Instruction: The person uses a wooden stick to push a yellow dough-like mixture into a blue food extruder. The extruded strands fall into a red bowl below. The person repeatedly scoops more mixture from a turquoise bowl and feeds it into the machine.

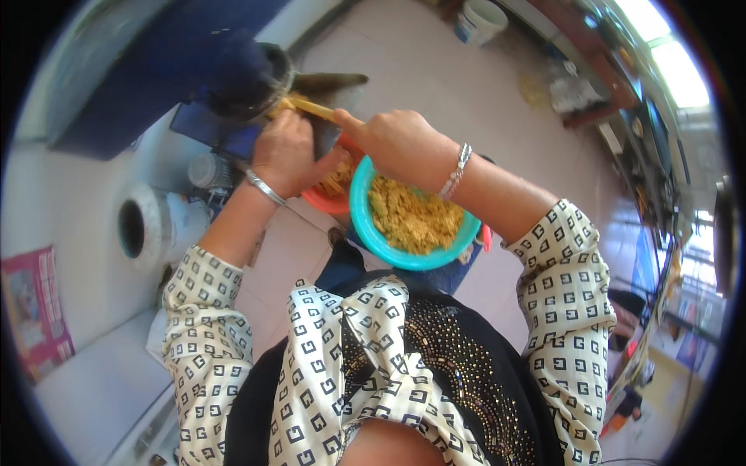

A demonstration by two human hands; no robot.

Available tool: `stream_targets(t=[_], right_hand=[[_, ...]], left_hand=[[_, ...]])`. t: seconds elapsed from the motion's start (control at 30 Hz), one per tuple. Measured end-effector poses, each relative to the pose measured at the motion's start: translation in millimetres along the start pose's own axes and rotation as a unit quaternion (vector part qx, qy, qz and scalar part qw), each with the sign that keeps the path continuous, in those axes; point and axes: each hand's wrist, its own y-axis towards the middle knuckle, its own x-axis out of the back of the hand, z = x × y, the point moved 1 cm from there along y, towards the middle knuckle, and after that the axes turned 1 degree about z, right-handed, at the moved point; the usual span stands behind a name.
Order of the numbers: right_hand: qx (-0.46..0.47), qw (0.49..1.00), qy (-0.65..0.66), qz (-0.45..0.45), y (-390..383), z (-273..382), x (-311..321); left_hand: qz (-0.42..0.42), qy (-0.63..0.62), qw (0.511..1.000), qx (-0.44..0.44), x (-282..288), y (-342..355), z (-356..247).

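My right hand (pixel 396 144) is closed round one end of a slim yellow stick-like piece (pixel 315 109). Its other end reaches the round dark mouth of a machine (pixel 276 74) at the upper left. Against that mouth, my left hand (pixel 287 155) has its fingers curled on some yellow dough (pixel 281 104), with the thumb pointing right; its fingertips are partly hidden. Close to my body stands a turquoise bowl (pixel 361 225) of crumbly yellow dough (pixel 416 217). Beyond it, partly under my left hand, is an orange-red bowl (pixel 326 203) holding yellow strips (pixel 336 182).
A dark tapered bar (pixel 338 80) juts out beside the machine mouth. A grey motor (pixel 210 171) and a white drum-like container (pixel 151 225) stand at the left. A white bucket (pixel 480 22) sits on the tiled floor at the far side. Cluttered shelves line the right.
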Motion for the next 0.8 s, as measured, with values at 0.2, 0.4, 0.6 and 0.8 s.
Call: stream_targets(t=[0.2, 0.4, 0.6, 0.8], right_hand=[[-0.018, 1.0, -0.009, -0.02, -17, 2, 4], [-0.058, 0.994, 0.087, -0.022, -32, -18, 24], [-0.145, 0.901, 0.366, -0.182, -94, -38, -5], [-0.327, 0.813, 0.47, -0.106, -156, -12, -40]], left_hand=[[-0.086, 0.028, 0.994, -0.067, 4, -10, -13], [-0.149, -0.083, 0.983, -0.07, 23, -16, -19], [0.132, -0.334, 0.933, -0.008, -76, -86, -59], [0.208, -0.139, 0.96, 0.124, -213, -68, -3]])
